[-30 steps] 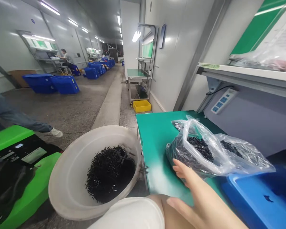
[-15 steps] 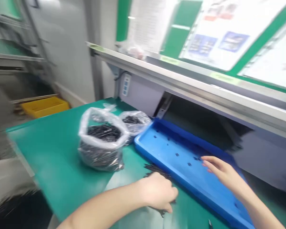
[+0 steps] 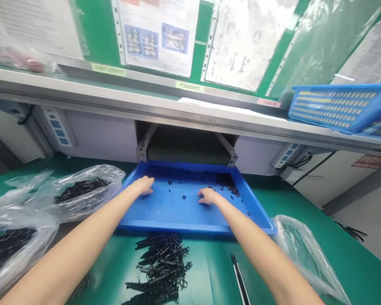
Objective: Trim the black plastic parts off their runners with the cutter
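A shallow blue tray [image 3: 178, 222] lies in front of me with small black plastic pieces scattered inside, thickest in a pile [image 3: 227, 182] at its far right. My left hand [image 3: 144, 185] hovers over the tray's left side, fingers loosely bent and apart, with nothing visible in them. Over the middle, my right hand [image 3: 207, 196] is near the small pieces, its thumb and fingers curved but apart. On the near side of the tray, a heap of long black plastic parts [image 3: 161, 271] rests on the green table, touched by neither hand.
Clear bags of black parts [image 3: 82, 190] stand at the left. A black-and-white pen-like tool [image 3: 239, 279] and an empty-looking clear bag [image 3: 305, 245] lie to the right. Behind the tray is a conveyor belt [image 3: 187, 146] beneath a shelf [image 3: 139, 103] bearing a blue basket [image 3: 339, 108].
The view has swung right. My left hand has left the heap of black parts and moved to the tray. My right hand is still over the tray.
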